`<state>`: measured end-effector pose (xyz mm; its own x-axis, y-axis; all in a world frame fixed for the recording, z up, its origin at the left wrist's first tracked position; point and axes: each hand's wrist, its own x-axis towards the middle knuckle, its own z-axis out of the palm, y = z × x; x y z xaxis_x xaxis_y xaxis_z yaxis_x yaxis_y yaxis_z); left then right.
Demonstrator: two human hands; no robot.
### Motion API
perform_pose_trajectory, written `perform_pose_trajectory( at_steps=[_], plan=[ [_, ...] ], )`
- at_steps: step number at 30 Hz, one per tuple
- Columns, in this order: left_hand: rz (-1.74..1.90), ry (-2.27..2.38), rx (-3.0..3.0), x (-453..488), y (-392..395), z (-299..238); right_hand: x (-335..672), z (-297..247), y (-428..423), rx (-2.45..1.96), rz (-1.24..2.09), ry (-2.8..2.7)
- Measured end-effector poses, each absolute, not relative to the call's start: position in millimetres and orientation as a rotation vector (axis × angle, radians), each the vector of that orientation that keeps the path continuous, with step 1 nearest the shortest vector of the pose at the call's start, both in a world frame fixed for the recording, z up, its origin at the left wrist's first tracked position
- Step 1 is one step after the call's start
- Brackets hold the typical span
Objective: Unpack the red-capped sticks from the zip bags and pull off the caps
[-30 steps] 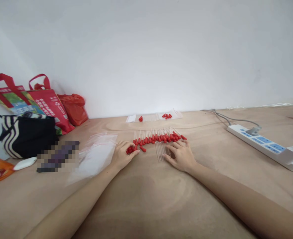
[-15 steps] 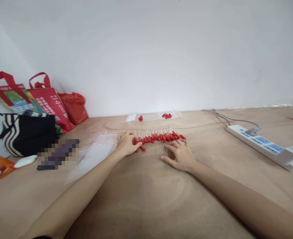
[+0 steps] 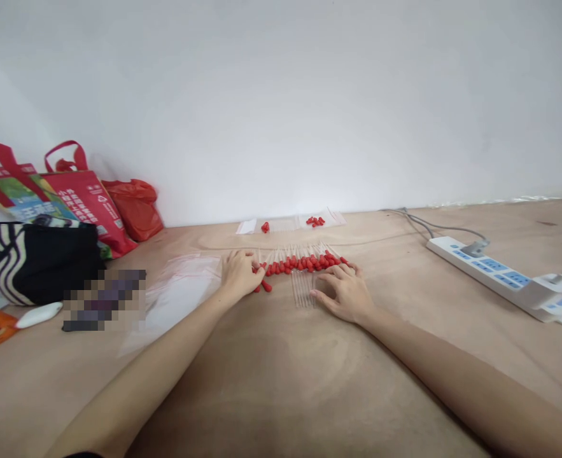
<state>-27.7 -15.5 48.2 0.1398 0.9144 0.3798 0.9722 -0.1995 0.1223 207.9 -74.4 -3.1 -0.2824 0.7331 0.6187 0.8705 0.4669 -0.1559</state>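
Observation:
A row of thin clear droppers with red rubber bulbs (image 3: 304, 262) lies across the wooden table, bulbs toward me and tubes pointing to the wall. My left hand (image 3: 239, 273) is at the row's left end, fingers bent and thumb apart, touching the end bulbs. One loose red bulb (image 3: 266, 286) lies just beside that thumb. At the right end rests my right hand (image 3: 347, 291), its fingers spread and the fingertips against the bulbs. Several bare clear tubes (image 3: 303, 292) lie side by side left of the right thumb.
Behind the row, a clear bag (image 3: 285, 224) bears loose red bulbs (image 3: 315, 222). Clear zip bags (image 3: 180, 289) lie left of my left hand. Shopping bags (image 3: 77, 203) and a black pouch (image 3: 54, 261) stand far left. A power strip (image 3: 495, 273) sits right.
The whole view has shifted slightly, moving the scene a little left. Both hands stay at the ends of the row, with only small finger movement.

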Motion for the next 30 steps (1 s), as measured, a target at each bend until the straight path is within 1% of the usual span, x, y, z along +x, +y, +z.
perform_pose_trajectory(
  at_steps=[3,7,11,15,22,25,30],
  plan=[
    [-0.787,-1.812,-2.176,-37.1,-23.7,49.1,208.0,-3.8,-73.8,-1.315,-0.298,-2.053],
    [-1.02,-1.435,-2.19,-44.5,-43.4,43.0,207.5,-5.8,-72.8,-1.28,-0.34,-1.982],
    [-1.054,-1.004,-2.311,-36.7,-60.6,28.8,206.3,-4.6,-75.3,-1.206,-0.466,-1.968],
    [-1.022,-0.72,-2.372,-24.4,-64.6,18.6,203.3,-1.4,-79.1,-1.087,-0.565,-2.077],
    [-1.026,-0.604,-2.403,-19.1,-61.2,17.7,197.6,-4.7,-73.9,-0.971,-0.562,-2.115],
    [-1.028,-0.636,-2.415,-19.2,-61.4,16.3,196.3,-6.2,-72.3,-0.963,-0.556,-2.118],
    [-0.919,-0.705,-2.48,-14.8,-59.8,11.4,191.7,-4.7,-74.0,-0.918,-0.584,-2.124]
  ],
)
